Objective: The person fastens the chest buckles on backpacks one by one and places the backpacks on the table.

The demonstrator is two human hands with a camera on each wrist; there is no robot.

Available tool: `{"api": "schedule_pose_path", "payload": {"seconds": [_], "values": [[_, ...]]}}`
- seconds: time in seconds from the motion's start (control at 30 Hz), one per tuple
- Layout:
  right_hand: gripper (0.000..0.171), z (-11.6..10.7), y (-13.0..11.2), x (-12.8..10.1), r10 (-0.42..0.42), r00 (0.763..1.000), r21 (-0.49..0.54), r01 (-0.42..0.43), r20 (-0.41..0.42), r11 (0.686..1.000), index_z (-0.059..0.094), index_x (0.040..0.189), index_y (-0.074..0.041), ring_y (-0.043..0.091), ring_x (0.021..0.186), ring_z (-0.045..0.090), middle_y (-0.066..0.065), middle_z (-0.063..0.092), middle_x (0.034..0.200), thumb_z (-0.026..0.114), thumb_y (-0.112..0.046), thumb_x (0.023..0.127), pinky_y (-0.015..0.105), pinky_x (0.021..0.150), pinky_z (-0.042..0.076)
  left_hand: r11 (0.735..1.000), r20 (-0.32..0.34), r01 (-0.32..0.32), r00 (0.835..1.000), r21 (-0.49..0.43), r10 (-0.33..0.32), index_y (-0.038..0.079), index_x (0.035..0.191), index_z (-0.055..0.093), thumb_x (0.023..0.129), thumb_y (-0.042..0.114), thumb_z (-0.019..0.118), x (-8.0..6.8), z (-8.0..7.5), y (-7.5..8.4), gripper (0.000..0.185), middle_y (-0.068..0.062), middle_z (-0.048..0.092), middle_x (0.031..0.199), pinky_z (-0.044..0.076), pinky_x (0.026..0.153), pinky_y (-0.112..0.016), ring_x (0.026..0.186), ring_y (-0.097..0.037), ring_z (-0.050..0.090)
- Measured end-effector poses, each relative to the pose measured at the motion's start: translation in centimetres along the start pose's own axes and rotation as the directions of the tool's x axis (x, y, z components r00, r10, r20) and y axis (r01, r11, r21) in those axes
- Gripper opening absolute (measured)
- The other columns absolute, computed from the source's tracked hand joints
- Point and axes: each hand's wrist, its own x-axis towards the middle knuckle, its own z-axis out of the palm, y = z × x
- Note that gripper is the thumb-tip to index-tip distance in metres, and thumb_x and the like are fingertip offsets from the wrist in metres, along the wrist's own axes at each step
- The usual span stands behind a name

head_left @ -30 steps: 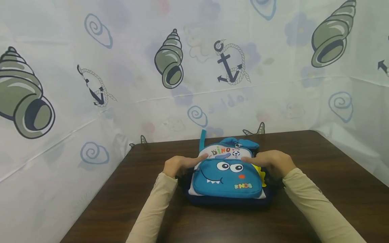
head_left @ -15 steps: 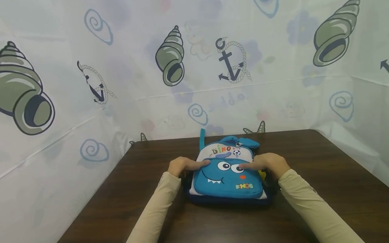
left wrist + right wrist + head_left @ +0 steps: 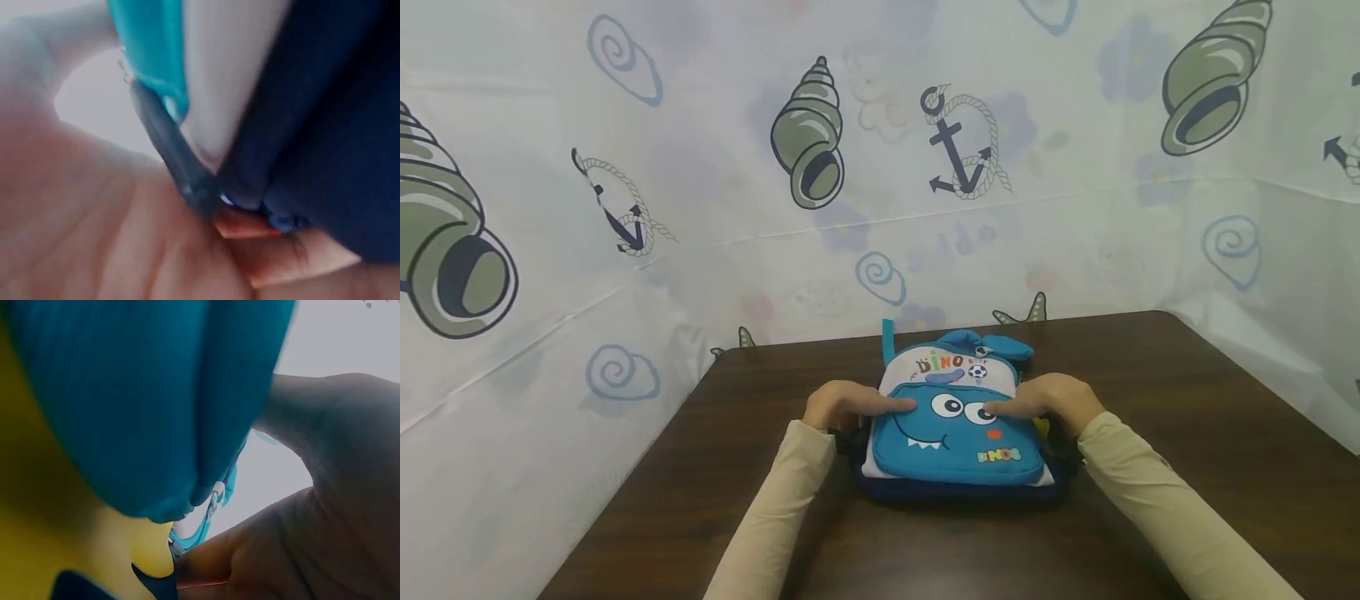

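A small child's backpack [image 3: 958, 458] lies face up on the dark wooden table [image 3: 760, 517], its teal front pocket showing a cartoon dinosaur face. My left hand [image 3: 850, 400] grips its left side, thumb on the pocket near the smile. In the left wrist view, the fingers [image 3: 294, 256] reach beneath the navy side, by a dark zipper pull [image 3: 165, 140]. From the right, my right hand [image 3: 1052, 400] holds the other side with its thumb over one printed eye. A yellow trim [image 3: 37, 506] shows beside the teal pocket [image 3: 137, 406] in the right wrist view; most right fingers are hidden.
A white curtain [image 3: 715, 158] printed with shells and anchors hangs behind and along the sides of the table. The backpack's teal strap end [image 3: 887, 340] sticks up at its top left. Blue loops [image 3: 1006, 347] lie at its top right.
Both thumbs have slid down from the white upper panel onto the teal pocket, the right one now over an eye. The backpack stays in place; the head view has shifted slightly.
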Motion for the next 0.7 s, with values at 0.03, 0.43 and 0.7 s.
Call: {"api": "schedule_pose_path", "payload": {"seconds": [0.03,0.43,0.7], "values": [[0.099,0.0,-0.1,0.0,0.006,1.000,0.014,-0.006,0.004,1.000,0.034,0.149,0.007,0.048,0.126,0.051,0.030,0.046,0.143,0.054,-0.070,0.089,0.059,0.097,0.050,1.000,0.019,-0.012,1.000,-0.004,0.012,0.006,0.146,0.042,0.076,0.075,0.066,-0.1,-0.2,0.0,0.101,-0.021,0.053,0.140,0.047,0.100,-0.062,0.126,-0.047,0.053],[0.090,-0.1,-0.2,0.2,0.015,1.000,-0.024,-0.015,-0.005,1.000,0.041,0.143,0.008,0.045,0.118,0.057,0.030,0.052,0.135,0.053,-0.065,0.093,0.057,0.090,0.054,0.942,0.095,-0.176,0.973,-0.287,0.211,0.015,0.152,0.021,0.085,0.052,0.073,-2.3,-1.8,0.6,0.092,-0.014,0.052,0.133,0.052,0.096,-0.056,0.114,-0.033,0.060],[0.094,-0.2,0.5,-0.2,0.009,1.000,0.020,-0.009,-0.006,1.000,0.037,0.147,0.007,0.045,0.107,0.063,0.031,0.051,0.137,0.054,-0.067,0.091,0.054,0.078,0.059,0.961,0.018,-0.275,0.961,-0.021,0.275,0.013,0.160,0.009,0.089,0.059,0.065,-4.0,-2.6,1.0,0.102,-0.017,0.032,0.158,0.039,0.106,-0.067,0.139,-0.048,0.040]]}}
